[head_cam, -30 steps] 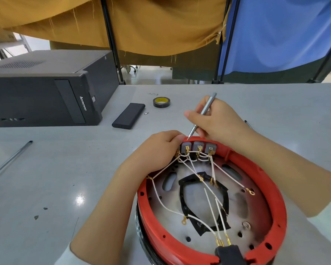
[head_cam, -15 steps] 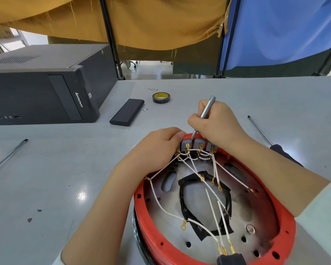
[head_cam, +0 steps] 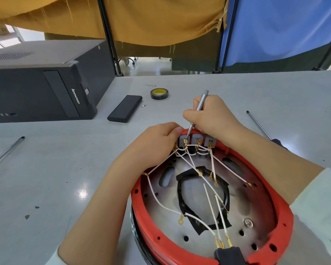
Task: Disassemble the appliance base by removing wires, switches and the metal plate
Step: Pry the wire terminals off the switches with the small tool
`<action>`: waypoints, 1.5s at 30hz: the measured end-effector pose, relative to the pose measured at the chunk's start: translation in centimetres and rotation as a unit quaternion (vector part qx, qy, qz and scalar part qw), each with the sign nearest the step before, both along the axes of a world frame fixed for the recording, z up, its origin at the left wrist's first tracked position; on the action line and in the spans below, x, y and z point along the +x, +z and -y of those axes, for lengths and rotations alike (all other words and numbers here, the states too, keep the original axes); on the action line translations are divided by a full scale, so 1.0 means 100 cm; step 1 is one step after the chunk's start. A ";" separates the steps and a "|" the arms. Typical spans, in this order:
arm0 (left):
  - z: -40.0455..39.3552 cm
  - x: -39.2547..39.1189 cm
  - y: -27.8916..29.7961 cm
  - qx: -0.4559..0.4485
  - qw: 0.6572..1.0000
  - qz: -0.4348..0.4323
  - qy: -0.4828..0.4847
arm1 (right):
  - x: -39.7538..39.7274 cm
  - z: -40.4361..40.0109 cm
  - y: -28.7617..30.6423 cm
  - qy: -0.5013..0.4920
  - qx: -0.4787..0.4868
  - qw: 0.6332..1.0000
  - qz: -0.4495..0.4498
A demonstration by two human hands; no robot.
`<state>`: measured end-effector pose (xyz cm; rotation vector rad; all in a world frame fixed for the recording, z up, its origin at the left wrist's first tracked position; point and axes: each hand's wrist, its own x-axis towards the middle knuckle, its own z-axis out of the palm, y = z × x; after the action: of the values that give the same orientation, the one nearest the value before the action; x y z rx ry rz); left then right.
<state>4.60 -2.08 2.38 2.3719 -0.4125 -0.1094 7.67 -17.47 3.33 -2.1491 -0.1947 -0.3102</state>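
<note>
Bare left hand (head_cam: 157,144) and right hand (head_cam: 212,117), forearms uncovered; pale mint-white sleeves (head_cam: 317,205) pushed well back from the fingers, cuffs bunched near both elbows.

Appliance base (head_cam: 271,196) on the table (head_cam: 46,178), computer case (head_cam: 42,81) far left, tape roll (head_cam: 159,93) behind.

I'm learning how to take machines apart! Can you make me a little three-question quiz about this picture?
1. True or false: the right hand holds a thin grey tool.
2. How many switches sit in a row at the far rim of the red base?
3. What lies nearest the black computer case? A) tape roll B) flat black box C) screwdriver

Key: 1 true; 2 three; 3 B.
</note>
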 end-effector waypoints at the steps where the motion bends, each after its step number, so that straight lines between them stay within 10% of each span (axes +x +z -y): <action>1: 0.000 0.000 0.000 0.002 1.000 0.002 0.001 | 0.001 -0.001 0.000 -0.001 -0.003 1.000 -0.005; 45: 0.001 0.003 -0.003 0.004 1.000 0.017 -0.008 | -0.001 -0.003 -0.001 0.023 -0.009 0.999 0.031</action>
<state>4.87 -2.17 2.07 2.3811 -0.4485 -0.0779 7.60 -17.21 3.21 -2.1513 -0.2826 -0.3503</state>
